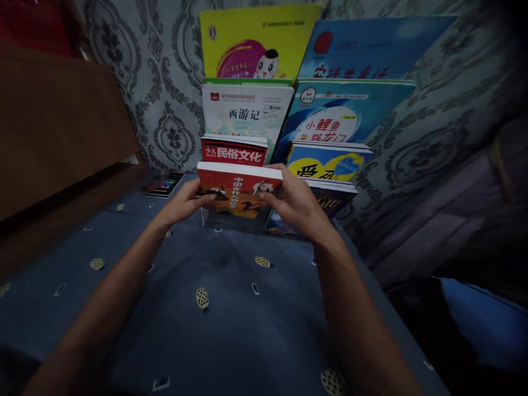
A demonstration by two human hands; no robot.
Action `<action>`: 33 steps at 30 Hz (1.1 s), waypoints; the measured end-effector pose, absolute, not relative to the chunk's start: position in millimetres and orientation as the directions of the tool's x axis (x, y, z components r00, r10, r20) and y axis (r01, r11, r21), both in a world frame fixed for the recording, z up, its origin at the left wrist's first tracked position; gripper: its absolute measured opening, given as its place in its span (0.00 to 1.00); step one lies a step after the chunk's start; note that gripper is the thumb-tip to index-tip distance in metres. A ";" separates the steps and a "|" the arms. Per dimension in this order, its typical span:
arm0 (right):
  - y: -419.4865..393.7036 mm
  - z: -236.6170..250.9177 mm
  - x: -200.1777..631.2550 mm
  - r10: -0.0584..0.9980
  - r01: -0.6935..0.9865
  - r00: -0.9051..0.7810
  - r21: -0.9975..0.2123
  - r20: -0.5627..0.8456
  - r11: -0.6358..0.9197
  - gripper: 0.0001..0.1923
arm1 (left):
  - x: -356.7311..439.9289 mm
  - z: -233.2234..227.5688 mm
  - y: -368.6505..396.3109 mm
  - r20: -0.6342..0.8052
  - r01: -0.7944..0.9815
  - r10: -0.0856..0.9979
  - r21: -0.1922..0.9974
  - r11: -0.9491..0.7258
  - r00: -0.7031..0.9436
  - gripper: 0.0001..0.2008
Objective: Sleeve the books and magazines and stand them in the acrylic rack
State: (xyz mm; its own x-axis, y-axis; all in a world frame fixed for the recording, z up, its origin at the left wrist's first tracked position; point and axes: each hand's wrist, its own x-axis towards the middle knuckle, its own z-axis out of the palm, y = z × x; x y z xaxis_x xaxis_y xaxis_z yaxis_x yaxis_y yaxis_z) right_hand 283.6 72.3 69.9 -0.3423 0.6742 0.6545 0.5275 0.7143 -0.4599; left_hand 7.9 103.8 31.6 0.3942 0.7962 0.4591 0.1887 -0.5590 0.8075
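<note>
Bare hands [185,201] on glossy red book [239,190]

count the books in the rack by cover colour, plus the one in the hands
Red covers: 2, the held red book and the red-banded book
White: 1
Yellow-green: 1
Blue: 3
Dark, partly hidden by the right hand: 1
Total: 8
The left hand grips the held book too.

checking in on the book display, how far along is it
Mostly filled: seven books already stand in the tiered rack, among them the yellow book at the top left and the white book below it. In hand: the left hand and right hand hold the red book at the front left tier. Left: seating it; a dark booklet lies beside the rack.
</note>
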 end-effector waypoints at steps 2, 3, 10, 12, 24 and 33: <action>74.2 68.0 282.7 0.681 0.532 -0.344 -0.464 0.646 0.708 0.25 | 7.0 28.0 106.7 0.452 0.193 0.798 0.809 -0.555 0.399 0.24; 75.3 66.9 282.1 0.686 0.534 -0.344 -0.467 0.641 0.705 0.26 | 6.7 26.0 108.2 0.452 0.193 0.799 0.810 -0.554 0.397 0.25; 85.2 57.2 275.6 0.732 0.524 -0.337 -0.528 0.592 0.668 0.34 | 6.0 15.4 119.6 0.563 0.117 0.739 0.761 -0.638 0.371 0.27; 86.1 55.8 274.1 0.737 0.530 -0.327 -0.530 0.592 0.661 0.36 | 5.7 14.1 121.6 0.568 0.120 0.733 0.754 -0.645 0.374 0.27; 89.1 48.9 264.1 0.704 0.548 -0.344 -0.476 0.621 0.688 0.33 | -0.9 -5.8 132.9 0.455 0.111 0.816 0.847 -0.520 0.357 0.29; 92.5 39.8 265.0 0.700 0.561 -0.385 -0.450 0.601 0.695 0.33 | 3.6 11.6 122.9 0.512 0.126 0.820 0.823 -0.553 0.256 0.23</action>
State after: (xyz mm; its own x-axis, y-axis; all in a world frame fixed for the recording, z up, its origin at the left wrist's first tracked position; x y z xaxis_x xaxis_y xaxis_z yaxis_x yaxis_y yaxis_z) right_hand 265.0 92.5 39.8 -0.3850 0.7004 0.6010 0.5611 0.6947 -0.4501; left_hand 3.6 122.9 11.6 0.2563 0.8200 0.5118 0.1257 -0.5532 0.8235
